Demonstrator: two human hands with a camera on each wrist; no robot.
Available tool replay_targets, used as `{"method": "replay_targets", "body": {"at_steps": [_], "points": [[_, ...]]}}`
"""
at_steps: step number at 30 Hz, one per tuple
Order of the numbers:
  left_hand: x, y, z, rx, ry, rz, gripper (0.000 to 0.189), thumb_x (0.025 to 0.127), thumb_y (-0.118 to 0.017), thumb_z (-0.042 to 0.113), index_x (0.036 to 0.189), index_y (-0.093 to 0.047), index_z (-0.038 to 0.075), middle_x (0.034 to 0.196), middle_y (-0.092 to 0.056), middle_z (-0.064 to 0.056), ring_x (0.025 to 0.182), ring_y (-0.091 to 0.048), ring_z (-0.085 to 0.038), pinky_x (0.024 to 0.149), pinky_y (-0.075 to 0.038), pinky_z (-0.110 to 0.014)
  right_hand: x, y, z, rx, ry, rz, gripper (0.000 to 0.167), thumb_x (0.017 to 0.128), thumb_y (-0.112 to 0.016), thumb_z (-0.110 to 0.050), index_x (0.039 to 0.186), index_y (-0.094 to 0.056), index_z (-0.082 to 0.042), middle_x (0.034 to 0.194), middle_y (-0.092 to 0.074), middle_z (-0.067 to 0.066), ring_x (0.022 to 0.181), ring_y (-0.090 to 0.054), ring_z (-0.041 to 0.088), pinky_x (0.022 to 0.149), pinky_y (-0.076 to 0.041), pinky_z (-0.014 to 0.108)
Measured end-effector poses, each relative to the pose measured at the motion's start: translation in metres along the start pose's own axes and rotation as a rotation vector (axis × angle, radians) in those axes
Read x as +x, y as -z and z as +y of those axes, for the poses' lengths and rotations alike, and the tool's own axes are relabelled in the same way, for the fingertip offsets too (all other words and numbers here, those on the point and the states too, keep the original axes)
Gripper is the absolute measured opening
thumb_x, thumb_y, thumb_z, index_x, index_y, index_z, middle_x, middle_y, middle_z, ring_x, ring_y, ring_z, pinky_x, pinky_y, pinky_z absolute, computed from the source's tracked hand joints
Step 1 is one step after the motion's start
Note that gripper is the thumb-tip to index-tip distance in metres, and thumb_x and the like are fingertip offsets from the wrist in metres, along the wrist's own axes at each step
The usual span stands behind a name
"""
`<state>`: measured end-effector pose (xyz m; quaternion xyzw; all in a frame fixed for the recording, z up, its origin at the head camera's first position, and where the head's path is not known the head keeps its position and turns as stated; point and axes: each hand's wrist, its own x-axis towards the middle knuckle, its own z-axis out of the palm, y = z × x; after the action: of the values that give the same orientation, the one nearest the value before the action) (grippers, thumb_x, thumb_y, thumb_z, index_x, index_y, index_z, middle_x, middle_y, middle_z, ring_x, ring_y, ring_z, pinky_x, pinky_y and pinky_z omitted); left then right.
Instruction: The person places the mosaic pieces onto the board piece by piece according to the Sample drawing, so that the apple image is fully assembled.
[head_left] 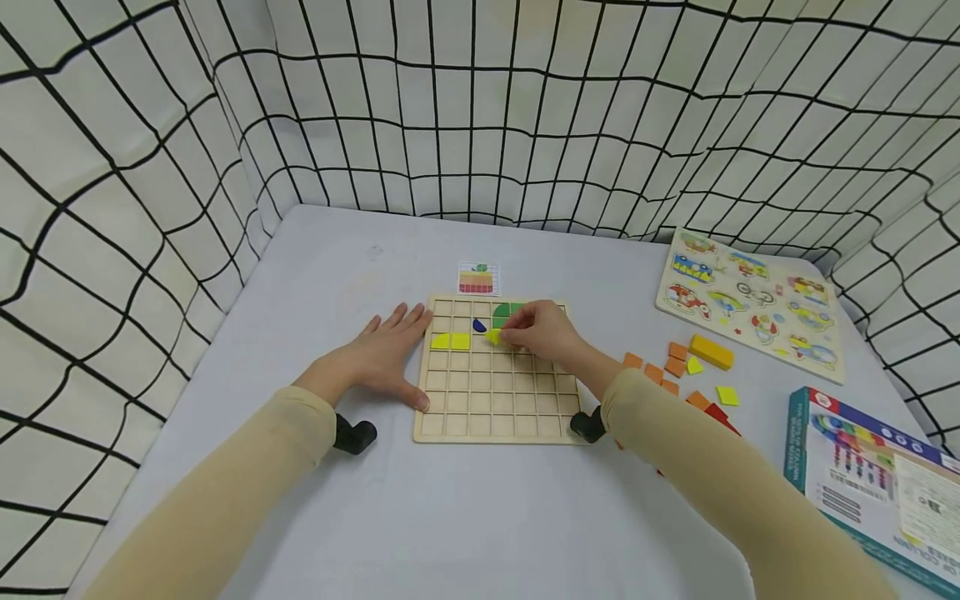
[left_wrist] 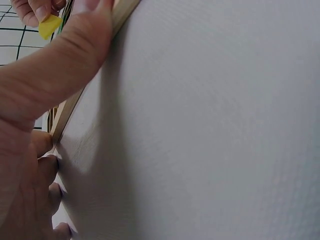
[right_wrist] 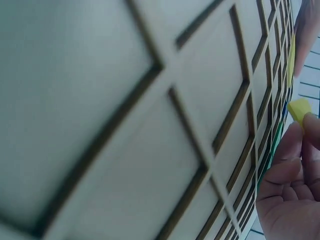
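A wooden grid board [head_left: 487, 426] lies on the white table. My left hand [head_left: 386, 354] rests spread along its left edge, the thumb at the lower corner region. Above the upper rows, my right hand [head_left: 546, 332] pinches a small yellow piece [right_wrist: 299, 107] between thumb and fingertips; the piece's full outline is partly hidden. Beside it on the board are a dark blue rounded piece [head_left: 478, 326] and green pieces [head_left: 504, 312]. Yellow pieces [head_left: 451, 342] sit in the cells at the left. Just beyond the board's far edge lies a small picture card [head_left: 478, 278].
Loose orange tiles [head_left: 677, 367], a yellow block [head_left: 712, 352], and yellow and red pieces lie right of the board. Farther right are a picture puzzle board [head_left: 742, 310] and a printed box [head_left: 855, 479]. Black netting [head_left: 472, 129] hangs around the table.
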<state>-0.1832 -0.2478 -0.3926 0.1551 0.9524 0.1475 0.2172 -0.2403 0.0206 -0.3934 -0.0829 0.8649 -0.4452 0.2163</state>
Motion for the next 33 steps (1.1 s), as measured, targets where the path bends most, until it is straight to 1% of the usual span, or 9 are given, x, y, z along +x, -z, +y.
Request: {"method": "replay_targets", "body": {"at_steps": [2, 5, 8, 10, 13, 17, 22, 29, 33], "points": [[0.000, 0.000, 0.000, -0.001, -0.002, 0.001, 0.141, 0.067, -0.089, 0.062, 0.164, -0.006, 0.003, 0.172, -0.001, -0.019, 0.159, 0.005, -0.042, 0.125, 0.000, -0.068, 0.002, -0.005, -0.003, -0.016, 0.007, -0.001, 0.015, 0.096, -0.071, -0.014, 0.109, -0.074, -0.006, 0.098, -0.071, 0.007, 0.081, -0.064, 0.016, 0.066, -0.050, 0.022], [-0.001, 0.000, 0.000, 0.002, -0.003, 0.004, 0.141, 0.067, -0.088, 0.063, 0.164, -0.007, 0.003, 0.172, -0.001, -0.019, 0.159, 0.005, -0.043, 0.125, -0.001, -0.068, 0.003, -0.011, -0.008, -0.068, 0.027, -0.007, 0.020, 0.098, -0.067, -0.013, 0.116, -0.076, -0.009, 0.106, -0.069, 0.008, 0.088, -0.059, 0.018, 0.071, -0.048, 0.022], [-0.002, 0.000, 0.000, 0.000, 0.000, 0.005, 0.141, 0.067, -0.089, 0.063, 0.164, -0.006, 0.004, 0.173, -0.001, -0.018, 0.160, 0.005, -0.042, 0.126, -0.001, -0.067, 0.002, -0.015, -0.014, -0.130, 0.042, -0.009, 0.021, 0.100, -0.065, -0.014, 0.116, -0.076, -0.008, 0.110, -0.071, 0.008, 0.091, -0.058, 0.017, 0.073, -0.049, 0.022], [-0.002, 0.001, 0.000, -0.003, 0.003, 0.003, 0.141, 0.067, -0.089, 0.062, 0.165, -0.006, 0.004, 0.173, -0.001, -0.017, 0.160, 0.005, -0.041, 0.126, -0.001, -0.067, 0.001, -0.017, -0.017, -0.148, 0.033, -0.007, 0.019, 0.100, -0.065, -0.015, 0.113, -0.076, -0.006, 0.107, -0.072, 0.009, 0.087, -0.061, 0.017, 0.072, -0.050, 0.021], [-0.003, 0.001, 0.000, -0.012, 0.002, -0.001, 0.140, 0.067, -0.089, 0.061, 0.165, -0.006, 0.005, 0.173, -0.001, -0.017, 0.160, 0.006, -0.040, 0.126, -0.001, -0.066, 0.000, -0.019, -0.021, -0.172, 0.015, 0.007, 0.017, 0.098, -0.068, -0.018, 0.107, -0.076, -0.006, 0.098, -0.073, 0.008, 0.078, -0.063, 0.015, 0.067, -0.050, 0.021], [-0.002, 0.000, -0.001, -0.013, 0.000, -0.002, 0.140, 0.067, -0.089, 0.061, 0.165, -0.006, 0.005, 0.173, -0.001, -0.017, 0.160, 0.006, -0.040, 0.126, 0.000, -0.066, 0.000, -0.020, -0.023, -0.229, 0.004, 0.037, 0.015, 0.094, -0.071, -0.020, 0.099, -0.078, -0.007, 0.089, -0.072, 0.005, 0.075, -0.059, 0.014, 0.063, -0.046, 0.021], [0.000, 0.000, -0.001, -0.008, 0.009, -0.005, 0.140, 0.067, -0.089, 0.062, 0.165, -0.006, 0.005, 0.173, 0.000, -0.016, 0.160, 0.006, -0.040, 0.126, 0.000, -0.066, -0.002, -0.022, -0.023, -0.265, -0.007, 0.026, 0.016, 0.095, -0.069, -0.020, 0.096, -0.079, -0.006, 0.086, -0.071, 0.004, 0.072, -0.054, 0.015, 0.059, -0.043, 0.023], [0.000, -0.001, -0.001, -0.018, 0.003, 0.001, 0.141, 0.066, -0.089, 0.062, 0.165, -0.006, 0.005, 0.173, 0.000, -0.017, 0.160, 0.006, -0.040, 0.126, 0.000, -0.066, -0.005, -0.026, -0.025, -0.321, 0.019, 0.035, 0.018, 0.095, -0.068, -0.017, 0.090, -0.079, -0.004, 0.079, -0.071, 0.004, 0.065, -0.052, 0.012, 0.056, -0.041, 0.021], [0.000, -0.001, -0.001, -0.011, 0.004, 0.005, 0.141, 0.066, -0.089, 0.062, 0.165, -0.006, 0.005, 0.173, -0.001, -0.017, 0.160, 0.006, -0.041, 0.126, 0.000, -0.066, -0.004, -0.028, -0.026, -0.338, 0.022, 0.045, 0.018, 0.095, -0.071, -0.020, 0.087, -0.079, -0.005, 0.081, -0.074, 0.004, 0.065, -0.053, 0.012, 0.056, -0.041, 0.021]]}}
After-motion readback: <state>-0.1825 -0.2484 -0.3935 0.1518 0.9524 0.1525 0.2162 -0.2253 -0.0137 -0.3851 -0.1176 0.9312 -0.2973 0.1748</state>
